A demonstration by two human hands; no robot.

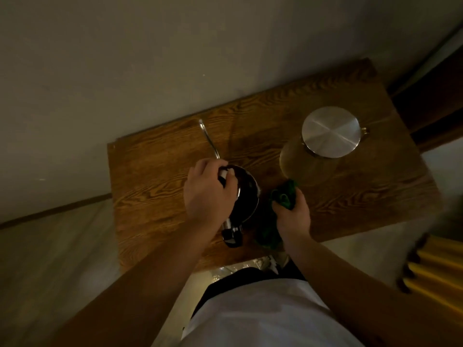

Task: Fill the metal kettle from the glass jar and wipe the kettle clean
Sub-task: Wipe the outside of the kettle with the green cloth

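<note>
The metal kettle stands near the middle of the wooden table, its thin curved spout pointing away and its black handle toward me. My left hand rests over the kettle's top, fingers closed on something small and white at the rim, possibly the lid's knob. My right hand grips a bunched green cloth just right of the kettle. The glass jar with a round metal lid stands at the back right.
The table stands against a pale wall. Its front edge is close to my body. A yellow striped object lies at the right edge of view. Pale floor shows left of the table.
</note>
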